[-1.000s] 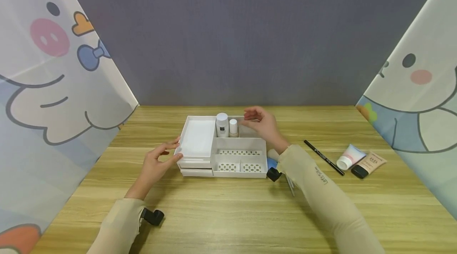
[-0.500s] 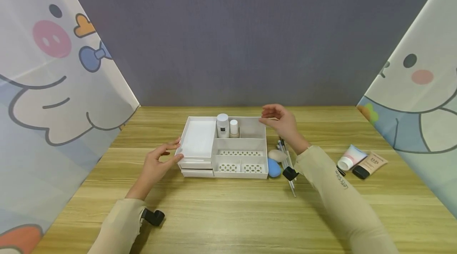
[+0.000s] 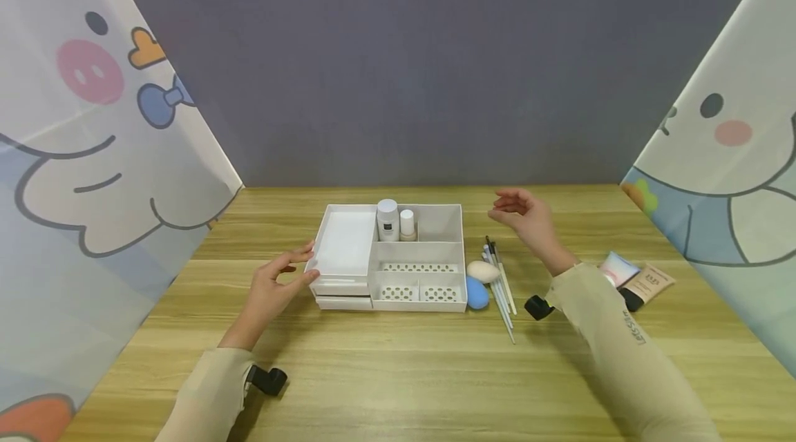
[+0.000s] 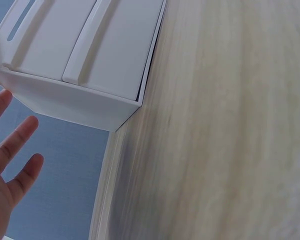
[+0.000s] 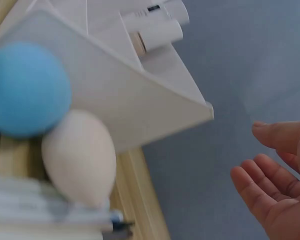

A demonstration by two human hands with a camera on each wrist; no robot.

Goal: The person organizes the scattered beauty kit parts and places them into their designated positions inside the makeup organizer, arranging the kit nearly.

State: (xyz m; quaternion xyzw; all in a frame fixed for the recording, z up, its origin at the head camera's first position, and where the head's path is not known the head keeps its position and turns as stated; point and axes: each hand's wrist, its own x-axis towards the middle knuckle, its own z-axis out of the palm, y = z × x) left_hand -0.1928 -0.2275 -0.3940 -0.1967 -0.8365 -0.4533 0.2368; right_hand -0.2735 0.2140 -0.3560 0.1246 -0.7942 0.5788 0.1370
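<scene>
A white desktop organizer [image 3: 418,257] with compartments and drawers stands on the table. Two white-capped bottles, a larger bottle [image 3: 388,222] and a smaller bottle [image 3: 407,224], stand upright in its back compartment. At the organizer's left side, my left hand [image 3: 269,291] rests its thumb and fingertips against the wall; the left wrist view shows its other fingers [image 4: 21,134] spread. To the right, my right hand [image 3: 525,222] hovers above the table, holding nothing, fingers loosely bent. A blue sponge [image 3: 477,292] and a beige sponge [image 3: 483,271] lie between the organizer and several thin brushes [image 3: 501,293].
Farther right, a white-and-pink tube [image 3: 618,268] and a beige tube with a black cap [image 3: 648,283] lie together, partly hidden by the right sleeve [image 3: 622,338]. A grey panel [image 3: 429,69] rises behind the table [image 3: 398,373], with printed cartoon panels on both sides.
My right hand has moved right, from beside the small bottle to past the organizer, uncovering the sponges and brushes. Its sleeve now hides the black pen. My left hand has stayed in place.
</scene>
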